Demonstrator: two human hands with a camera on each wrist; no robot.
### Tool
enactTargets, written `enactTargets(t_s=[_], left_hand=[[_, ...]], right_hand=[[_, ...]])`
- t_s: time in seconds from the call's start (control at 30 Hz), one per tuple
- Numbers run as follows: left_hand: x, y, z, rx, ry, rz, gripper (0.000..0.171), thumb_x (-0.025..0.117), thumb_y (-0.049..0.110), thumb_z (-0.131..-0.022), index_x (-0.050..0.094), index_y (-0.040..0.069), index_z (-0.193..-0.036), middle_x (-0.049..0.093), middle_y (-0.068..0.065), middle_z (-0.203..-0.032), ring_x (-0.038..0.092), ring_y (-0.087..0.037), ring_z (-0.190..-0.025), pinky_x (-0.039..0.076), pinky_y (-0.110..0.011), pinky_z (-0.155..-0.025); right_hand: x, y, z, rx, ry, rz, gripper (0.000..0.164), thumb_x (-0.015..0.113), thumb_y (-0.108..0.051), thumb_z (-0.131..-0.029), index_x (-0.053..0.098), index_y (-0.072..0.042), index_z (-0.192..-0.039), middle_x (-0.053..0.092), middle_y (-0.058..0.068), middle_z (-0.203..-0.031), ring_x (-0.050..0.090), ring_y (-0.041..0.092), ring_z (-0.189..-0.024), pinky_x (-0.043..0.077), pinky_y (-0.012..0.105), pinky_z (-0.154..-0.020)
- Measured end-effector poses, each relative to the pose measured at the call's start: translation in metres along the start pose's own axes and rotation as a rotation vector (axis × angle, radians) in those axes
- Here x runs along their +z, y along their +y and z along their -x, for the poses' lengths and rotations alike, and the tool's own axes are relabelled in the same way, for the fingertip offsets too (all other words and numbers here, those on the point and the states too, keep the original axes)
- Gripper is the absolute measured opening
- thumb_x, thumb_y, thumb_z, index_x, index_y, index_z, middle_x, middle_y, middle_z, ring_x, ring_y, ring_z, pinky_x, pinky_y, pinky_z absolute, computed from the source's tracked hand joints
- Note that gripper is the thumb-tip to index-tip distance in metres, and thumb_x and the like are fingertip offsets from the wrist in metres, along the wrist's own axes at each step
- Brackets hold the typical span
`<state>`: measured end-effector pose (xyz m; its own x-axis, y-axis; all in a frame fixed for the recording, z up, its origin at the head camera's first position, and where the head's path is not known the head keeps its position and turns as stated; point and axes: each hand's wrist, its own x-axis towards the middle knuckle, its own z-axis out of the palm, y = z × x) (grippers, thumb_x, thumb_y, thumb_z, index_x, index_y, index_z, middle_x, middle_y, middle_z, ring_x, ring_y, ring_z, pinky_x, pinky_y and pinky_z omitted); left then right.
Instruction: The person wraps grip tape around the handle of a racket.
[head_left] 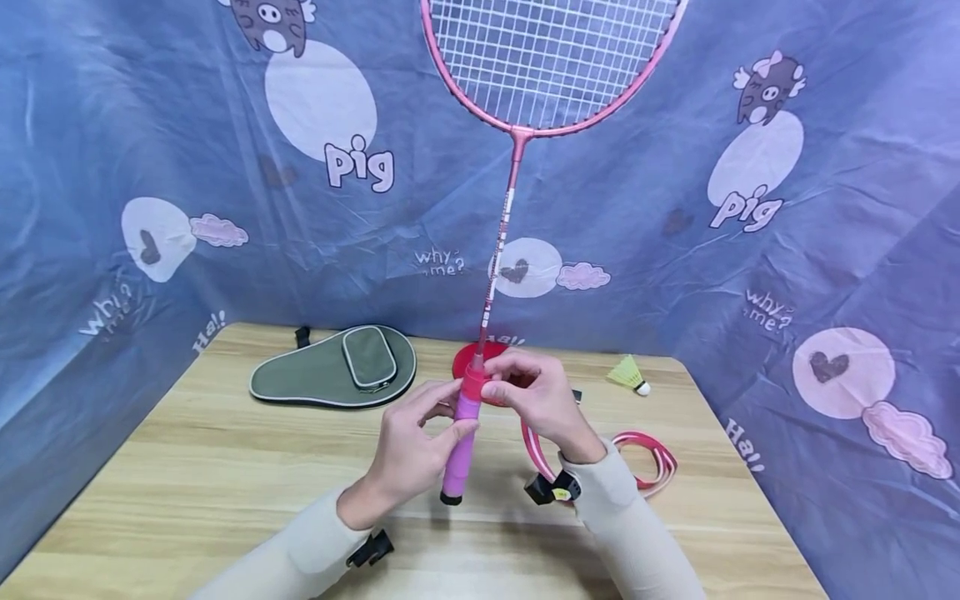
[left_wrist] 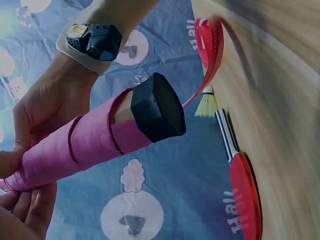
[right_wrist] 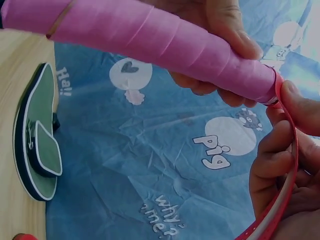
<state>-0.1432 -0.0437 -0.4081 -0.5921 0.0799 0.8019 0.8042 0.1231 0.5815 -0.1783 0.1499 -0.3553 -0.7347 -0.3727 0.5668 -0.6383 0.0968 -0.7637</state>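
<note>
A pink badminton racket (head_left: pixel 518 150) stands upright, leaning slightly right, its head cut off by the top of the head view. Overlapping pink-purple wrap covers its handle (head_left: pixel 461 450), down to a black end cap (left_wrist: pixel 159 107). My left hand (head_left: pixel 408 446) holds the handle between thumb and fingers. Around the handle's upper end runs a red grip tape (head_left: pixel 473 385). My right hand (head_left: pixel 536 396) pinches this tape there between thumb and fingers. In the right wrist view, the tape's loose length (right_wrist: pixel 285 190) trails down past the right-hand fingers.
On the wooden table (head_left: pixel 225 500), a green paddle case (head_left: pixel 315 377) lies at back left. Behind the handle is a red table tennis paddle (left_wrist: pixel 245 195), partly hidden in the head view. A yellow shuttlecock (head_left: pixel 627 375) lies at back right. Printed blue cloth (head_left: pixel 637 217) surrounds the table.
</note>
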Motion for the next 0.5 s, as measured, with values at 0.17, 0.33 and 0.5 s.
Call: enactTargets(t_s=[0.17, 0.33, 0.5], left_hand=[[-0.0010, -0.0003, 0.0001, -0.064, -0.005, 0.084, 0.047, 0.081, -0.006, -0.080, 0.067, -0.007, -0.124, 0.071, -0.019, -0.109, 0.072, -0.018, -0.087, 0.063, -0.026, -0.080], [-0.0021, 0.0021, -0.0006, -0.130, -0.021, 0.114, 0.047, 0.080, -0.004, -0.080, 0.066, -0.007, -0.126, 0.072, -0.018, -0.109, 0.070, -0.012, -0.087, 0.062, -0.026, -0.082], [-0.0033, 0.0016, -0.0026, -0.113, -0.047, 0.141, 0.045, 0.078, -0.006, -0.082, 0.065, -0.011, -0.125, 0.072, -0.021, -0.107, 0.071, -0.015, -0.086, 0.063, -0.026, -0.081]], right_hand=[[0.0016, 0.0001, -0.0019, 0.013, -0.004, 0.033, 0.016, 0.079, 0.003, -0.083, 0.075, 0.003, -0.098, 0.072, -0.003, -0.090, 0.058, 0.004, -0.069, 0.052, 0.019, -0.057], [0.0006, -0.0008, -0.0024, 0.012, -0.037, 0.050, 0.012, 0.077, 0.000, -0.086, 0.076, 0.000, -0.097, 0.069, 0.006, -0.087, 0.058, 0.004, -0.070, 0.053, 0.021, -0.059], [-0.0047, -0.0052, -0.0028, -0.019, -0.079, 0.055, 0.014, 0.078, 0.001, -0.085, 0.075, 0.000, -0.099, 0.069, 0.013, -0.089, 0.058, 0.005, -0.071, 0.053, 0.021, -0.059]])
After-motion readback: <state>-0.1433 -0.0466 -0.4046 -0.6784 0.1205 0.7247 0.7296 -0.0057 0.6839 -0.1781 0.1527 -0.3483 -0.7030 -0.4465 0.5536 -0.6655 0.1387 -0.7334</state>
